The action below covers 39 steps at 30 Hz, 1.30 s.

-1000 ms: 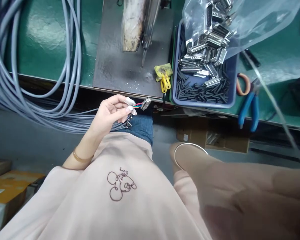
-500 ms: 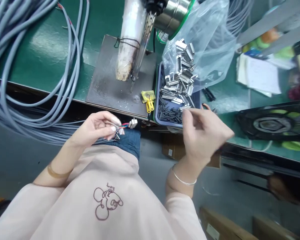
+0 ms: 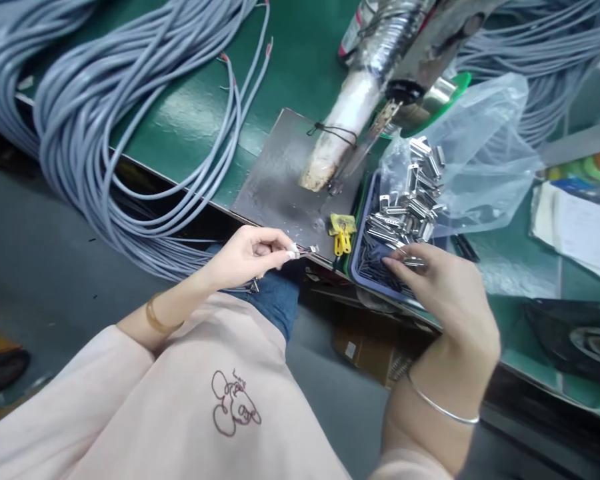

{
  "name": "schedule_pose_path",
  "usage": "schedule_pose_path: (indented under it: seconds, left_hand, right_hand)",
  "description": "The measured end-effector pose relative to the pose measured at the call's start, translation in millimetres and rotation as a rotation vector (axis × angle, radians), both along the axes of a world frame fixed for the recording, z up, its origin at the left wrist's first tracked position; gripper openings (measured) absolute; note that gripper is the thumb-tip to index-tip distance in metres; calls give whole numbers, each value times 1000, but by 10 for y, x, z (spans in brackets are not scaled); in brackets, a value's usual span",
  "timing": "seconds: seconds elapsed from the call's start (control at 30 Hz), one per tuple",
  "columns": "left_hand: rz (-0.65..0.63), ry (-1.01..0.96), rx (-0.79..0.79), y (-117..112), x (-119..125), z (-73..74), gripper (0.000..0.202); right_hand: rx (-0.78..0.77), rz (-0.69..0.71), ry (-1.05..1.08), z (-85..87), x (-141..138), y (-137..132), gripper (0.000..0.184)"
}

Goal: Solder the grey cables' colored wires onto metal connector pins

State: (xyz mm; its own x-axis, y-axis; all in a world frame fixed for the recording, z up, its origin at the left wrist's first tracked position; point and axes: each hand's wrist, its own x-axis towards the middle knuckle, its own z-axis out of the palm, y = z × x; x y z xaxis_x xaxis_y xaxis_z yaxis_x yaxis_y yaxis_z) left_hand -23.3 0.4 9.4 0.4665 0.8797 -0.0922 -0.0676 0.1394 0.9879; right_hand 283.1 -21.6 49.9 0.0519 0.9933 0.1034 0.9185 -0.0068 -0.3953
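Near the table's front edge, my left hand (image 3: 260, 255) is closed in a pinch on the end of a grey cable. Thin coloured wires and a small pale connector (image 3: 310, 251) stick out past its fingertips. My right hand (image 3: 443, 283) reaches into a blue bin (image 3: 356, 257), with thumb and forefinger close together. What lies between these fingertips is too small to tell. Under and beside them are short dark tubes (image 3: 373, 261) and a pile of silver metal connectors (image 3: 410, 210). Another connector (image 3: 253, 287) on a cable end rests by my lap.
A soldering iron (image 3: 357, 150) on a wrapped stand (image 3: 347, 113) points down over a dark board (image 3: 280, 173). Yellow clips (image 3: 342, 237) lie beside the bin. Grey cable coils (image 3: 95, 87) hang over the edge at left. A plastic bag (image 3: 500, 153) and papers (image 3: 575, 227) are at right.
My right hand has gone down into the bin, its fingers now among the tubes and connectors. My left hand still holds the cable end, now closer to the board. The view has shifted left.
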Motion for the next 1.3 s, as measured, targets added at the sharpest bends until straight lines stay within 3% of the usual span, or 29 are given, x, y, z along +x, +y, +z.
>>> schedule_pose_path:
  seconds: [0.1, 0.17, 0.23, 0.3, 0.37, 0.53, 0.83, 1.07, 1.3]
  left_hand:
    - [-16, -187, -305, 38, -31, -94, 30]
    - [-3, -243, -377, 53, -13, -105, 34]
    - [4, -249, -386, 49, 31, -75, 34]
    - [19, -231, -351, 29, 85, -22, 31]
    - [29, -210, -298, 5, 131, 29, 27]
    - [5, -170, -176, -31, 184, 60, 21]
    - [-9, -112, -39, -46, 178, -25, 17]
    - [-53, -85, -53, -57, 156, -3, 12]
    - [-93, -140, -98, -91, 171, -18, 14]
  right_hand:
    - [99, -171, 2, 63, -110, -32, 50]
    - [327, -304, 95, 105, -255, -121, 39]
    - [526, -344, 277, 126, -460, -249, 25]
    - [516, -203, 420, 107, -702, -373, 14]
    - [405, -96, 501, 46, -938, -448, 7]
    - [356, -76, 533, -134, -1261, -427, 14]
    - [329, -42, 484, -157, -1280, -412, 17]
    - [330, -49, 377, -182, -1272, -401, 21]
    - [321, 148, 269, -145, -1310, -392, 20]
